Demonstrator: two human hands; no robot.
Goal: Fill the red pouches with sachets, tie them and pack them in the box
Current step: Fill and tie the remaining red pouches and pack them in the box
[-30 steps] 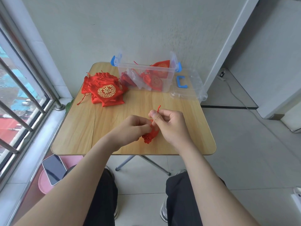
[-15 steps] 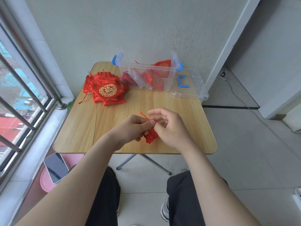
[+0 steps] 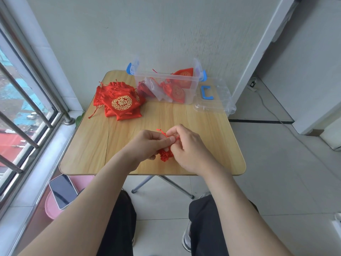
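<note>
Head view: left hand [image 3: 147, 143] and right hand [image 3: 186, 146] both pinch the drawstring of one gathered red pouch [image 3: 165, 155] over the tabletop [image 3: 203, 130]. Clear box [image 3: 166, 85] lies straight beyond the pouch, slightly nearer the right hand.

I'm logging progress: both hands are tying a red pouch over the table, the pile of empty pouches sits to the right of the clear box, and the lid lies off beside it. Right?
Not quite. The head view shows the pile of empty pouches to the left of the clear box, not the right. The rest holds: left hand and right hand tie a red pouch over the table, and the lid lies off.
</note>
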